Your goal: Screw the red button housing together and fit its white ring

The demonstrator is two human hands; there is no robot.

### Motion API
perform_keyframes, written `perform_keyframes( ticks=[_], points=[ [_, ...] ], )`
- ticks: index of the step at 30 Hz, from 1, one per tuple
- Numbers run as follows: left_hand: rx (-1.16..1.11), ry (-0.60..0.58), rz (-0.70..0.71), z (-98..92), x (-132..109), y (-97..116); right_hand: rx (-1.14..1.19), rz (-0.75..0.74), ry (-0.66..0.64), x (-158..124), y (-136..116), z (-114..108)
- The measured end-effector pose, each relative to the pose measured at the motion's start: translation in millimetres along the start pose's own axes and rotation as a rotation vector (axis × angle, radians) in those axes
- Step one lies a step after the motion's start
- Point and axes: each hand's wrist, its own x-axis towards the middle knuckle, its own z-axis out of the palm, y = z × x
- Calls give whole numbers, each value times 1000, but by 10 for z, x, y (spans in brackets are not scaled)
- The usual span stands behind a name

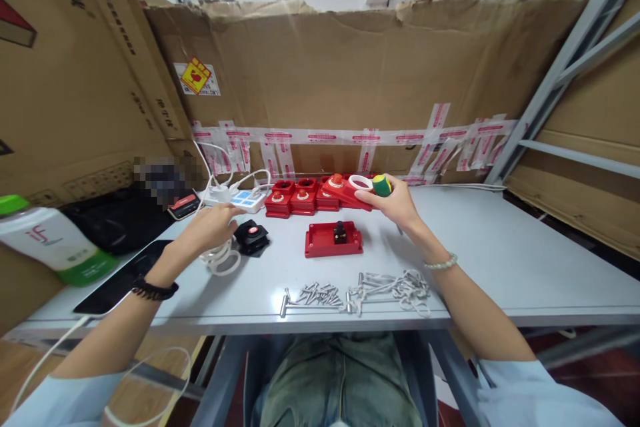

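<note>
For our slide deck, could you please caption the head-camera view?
At a grey table, the right hand grips a yellow-green knob by red housings while the left hand reaches for white rings.

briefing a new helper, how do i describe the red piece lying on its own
On the grey table, look in front of the row of red boxes by the cardboard wall. The flat red tray lies alone, open, with a small black part at its centre.
</note>
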Motion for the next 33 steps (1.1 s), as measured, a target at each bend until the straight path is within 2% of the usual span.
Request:
perform_keyframes(
  ticks=[3,7,10,12,15,19,21,25,27,30,33],
  points=[
    [-6,171,105,-101,6,379,-10,-2,-10,-3,5,-2],
    [-289,315,367,-176,71,1034,-18,-16,-29,2,25,-7],
    [-452,448,425,-213,170,1422,-32,-67,-86,-2,31,-11],
    [-525,497,432,-238,248,1577,-46,-110,-143,-20,18,-11],
    [-601,467,501,-264,336,1673,-72,-177,-249,-74,-26,2],
    [-682,374,677,-262,370,1651,-69,-269,-352,-141,-81,41],
    [-743,427,662,-256,367,1622,-5,-307,-321,-147,-84,57],
    [-958,601,490,-236,357,1612,123,-265,-211,-120,-48,81],
    [-1147,572,456,-207,349,1644,175,-204,-257,-117,-40,108],
    [-1385,437,486,-151,337,1698,227,-186,-346,-142,-68,160],
    [-1386,445,542,-125,329,1696,241,-182,-364,-169,-118,178]
  ],
)
